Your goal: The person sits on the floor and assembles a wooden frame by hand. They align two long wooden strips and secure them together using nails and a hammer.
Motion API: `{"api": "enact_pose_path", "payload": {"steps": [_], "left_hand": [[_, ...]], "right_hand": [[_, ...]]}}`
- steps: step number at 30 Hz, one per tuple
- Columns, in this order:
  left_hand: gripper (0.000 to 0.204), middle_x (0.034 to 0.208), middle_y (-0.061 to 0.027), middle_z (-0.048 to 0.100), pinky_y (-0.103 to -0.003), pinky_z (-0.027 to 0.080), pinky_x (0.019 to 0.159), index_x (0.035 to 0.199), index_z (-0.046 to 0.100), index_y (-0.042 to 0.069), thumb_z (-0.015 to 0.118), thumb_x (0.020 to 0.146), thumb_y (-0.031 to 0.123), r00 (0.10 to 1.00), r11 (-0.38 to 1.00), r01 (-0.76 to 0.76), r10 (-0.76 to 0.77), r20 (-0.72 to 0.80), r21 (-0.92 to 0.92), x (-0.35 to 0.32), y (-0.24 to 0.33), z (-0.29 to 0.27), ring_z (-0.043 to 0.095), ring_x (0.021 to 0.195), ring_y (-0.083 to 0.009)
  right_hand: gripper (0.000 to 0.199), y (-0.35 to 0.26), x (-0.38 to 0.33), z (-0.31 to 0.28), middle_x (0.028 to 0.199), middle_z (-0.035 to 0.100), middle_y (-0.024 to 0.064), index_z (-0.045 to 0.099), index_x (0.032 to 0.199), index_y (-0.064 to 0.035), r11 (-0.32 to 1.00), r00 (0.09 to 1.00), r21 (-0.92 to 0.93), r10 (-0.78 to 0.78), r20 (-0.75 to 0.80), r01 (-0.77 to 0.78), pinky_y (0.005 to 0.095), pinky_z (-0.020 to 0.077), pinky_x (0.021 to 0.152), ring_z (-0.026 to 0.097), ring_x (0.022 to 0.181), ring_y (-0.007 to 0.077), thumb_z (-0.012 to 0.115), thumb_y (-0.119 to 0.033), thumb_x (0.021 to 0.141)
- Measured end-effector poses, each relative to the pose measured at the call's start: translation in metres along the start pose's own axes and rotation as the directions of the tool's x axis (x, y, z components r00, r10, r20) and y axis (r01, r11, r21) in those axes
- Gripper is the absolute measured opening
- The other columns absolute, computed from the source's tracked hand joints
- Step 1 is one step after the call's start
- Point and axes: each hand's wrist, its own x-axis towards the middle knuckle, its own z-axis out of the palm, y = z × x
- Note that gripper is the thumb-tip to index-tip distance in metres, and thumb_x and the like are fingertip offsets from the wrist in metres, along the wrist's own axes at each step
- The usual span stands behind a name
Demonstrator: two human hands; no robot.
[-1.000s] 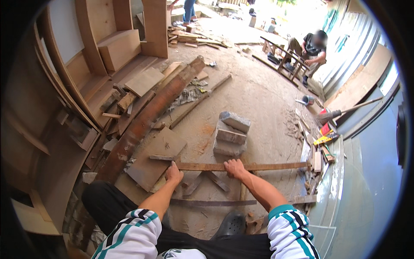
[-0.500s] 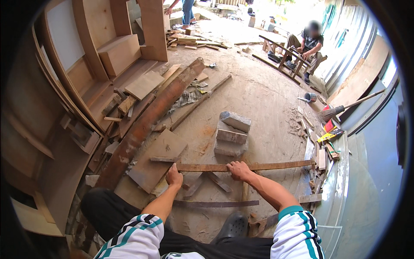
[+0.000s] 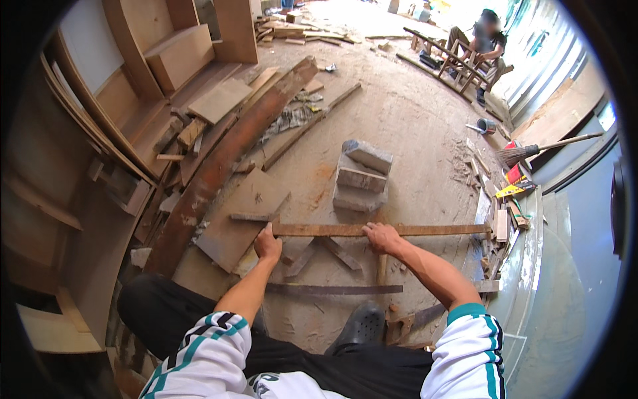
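Held level across in front of me is a long, narrow wooden strip [image 3: 438, 230]. My left hand [image 3: 268, 243] is closed on its left end, and my right hand [image 3: 383, 237] grips it near the middle. Beyond the strip stands a grey block [image 3: 359, 154] with a short wooden piece [image 3: 361, 179] on it. Two short wood pieces [image 3: 341, 254] lie angled below the strip, between my hands. A thin stick [image 3: 381, 269] shows under my right hand. Nearer to me lies a dark strip [image 3: 335, 289], close to my shoe [image 3: 364, 322].
At left, a plywood sheet [image 3: 232, 243] and a long rusty-brown beam [image 3: 226, 159] lie near wooden cabinets [image 3: 236, 33]. Wood scraps [image 3: 502, 226], a yellow-handled tool [image 3: 515, 189] and a broom [image 3: 518, 154] are at right. Far right, another person [image 3: 488, 46] sits at a wooden frame [image 3: 452, 63].
The view has tilted, so the scene sits higher in the picture. Both hands stay on the strip; my right hand seems slightly farther right along it. The other person's wooden frame has shifted.
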Motion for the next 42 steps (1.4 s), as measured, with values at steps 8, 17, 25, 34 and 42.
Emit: {"api": "enact_pose_path", "payload": {"steps": [8, 17, 25, 34, 42], "left_hand": [[0.060, 0.124, -0.0201, 0.069, -0.048, 0.052, 0.097, 0.138, 0.061, 0.009, 0.073, 0.080, 0.017, 0.997, 0.991, 0.056, -0.063, -0.053, -0.121, -0.006, -0.015, 0.005, 0.064, 0.116, -0.0396], [0.055, 0.122, -0.0181, 0.071, -0.049, 0.052, 0.097, 0.140, 0.062, 0.014, 0.068, 0.086, 0.025, 0.965, 0.968, 0.238, -0.226, 0.131, -0.086, -0.012, -0.006, -0.007, 0.065, 0.116, -0.0382], [0.056, 0.124, -0.0170, 0.071, -0.048, 0.051, 0.098, 0.140, 0.062, 0.016, 0.070, 0.085, 0.026, 0.977, 0.974, 0.212, -0.210, 0.028, -0.085, -0.013, -0.008, 0.003, 0.066, 0.116, -0.0371], [0.055, 0.121, -0.0174, 0.072, -0.049, 0.052, 0.096, 0.136, 0.065, 0.017, 0.071, 0.083, 0.027, 0.981, 0.977, 0.193, -0.191, 0.027, -0.096, -0.011, -0.009, 0.007, 0.067, 0.112, -0.0382], [0.055, 0.122, -0.0170, 0.071, -0.049, 0.052, 0.096, 0.135, 0.066, 0.016, 0.071, 0.082, 0.028, 0.984, 0.974, 0.177, -0.173, 0.038, -0.143, -0.009, -0.023, 0.004, 0.067, 0.113, -0.0383]], "right_hand": [[0.045, -0.015, 0.005, 0.008, 0.117, 0.062, 0.0112, 0.056, 0.125, -0.0095, 0.999, 0.989, -0.048, 0.000, -0.149, -0.008, 0.0445, 0.0521, 0.089, 0.062, 0.114, 0.0305, 0.068, -0.014, 0.082], [0.045, -0.016, 0.016, 0.027, 0.115, 0.063, 0.0113, 0.054, 0.129, -0.0095, 0.999, 0.973, -0.043, 0.000, -0.230, -0.010, 0.0437, 0.0514, 0.088, 0.062, 0.111, 0.0312, 0.064, -0.012, 0.085], [0.042, -0.004, 0.017, 0.034, 0.113, 0.066, 0.0091, 0.055, 0.130, -0.0123, 0.998, 0.966, -0.040, 0.046, -0.256, -0.058, 0.0442, 0.0515, 0.087, 0.064, 0.111, 0.0295, 0.061, -0.009, 0.089], [0.036, 0.004, 0.009, 0.038, 0.110, 0.066, 0.0102, 0.058, 0.123, -0.0096, 0.999, 0.914, -0.034, 0.014, -0.405, -0.031, 0.0436, 0.0524, 0.084, 0.065, 0.107, 0.0301, 0.065, -0.013, 0.087], [0.045, -0.075, -0.034, 0.032, 0.109, 0.066, 0.0143, 0.061, 0.110, -0.0078, 0.947, 0.947, 0.132, -0.307, 0.098, 0.293, 0.0472, 0.0521, 0.089, 0.064, 0.108, 0.0338, 0.072, -0.046, 0.088]]}}
